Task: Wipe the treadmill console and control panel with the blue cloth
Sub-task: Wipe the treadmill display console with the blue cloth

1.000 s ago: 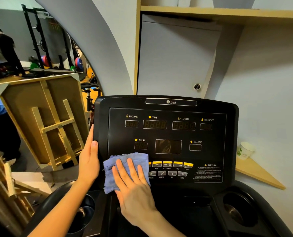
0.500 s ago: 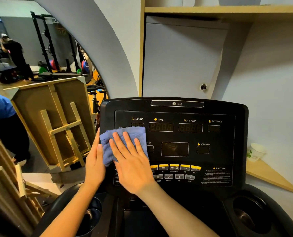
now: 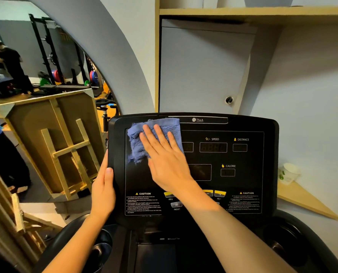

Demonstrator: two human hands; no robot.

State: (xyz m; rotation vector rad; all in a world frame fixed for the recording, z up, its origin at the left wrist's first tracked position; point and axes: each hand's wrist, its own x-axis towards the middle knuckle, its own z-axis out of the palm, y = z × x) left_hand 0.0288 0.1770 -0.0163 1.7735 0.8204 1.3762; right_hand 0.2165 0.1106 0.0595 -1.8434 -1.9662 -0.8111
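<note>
Right hand (image 3: pixel 165 160) flattens blue cloth (image 3: pixel 144 138) on console's (image 3: pixel 270 174) upper-left corner.

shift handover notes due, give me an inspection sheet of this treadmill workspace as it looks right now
surface: black treadmill console, upright, displays dark; SPEED, DISTANCE and CALORIE labels readable.
job's things: blue cloth pressed flat on the console's upper left corner.
clutter: paper cup on a wooden corner shelf to the right of the console.
grippers: right hand flat, fingers spread on the cloth; left hand gripping the console's left edge.
cables: nothing seen.
surroundings: wooden frames leaning at left; a person by weight racks far left; grey cabinet door behind the console.
</note>
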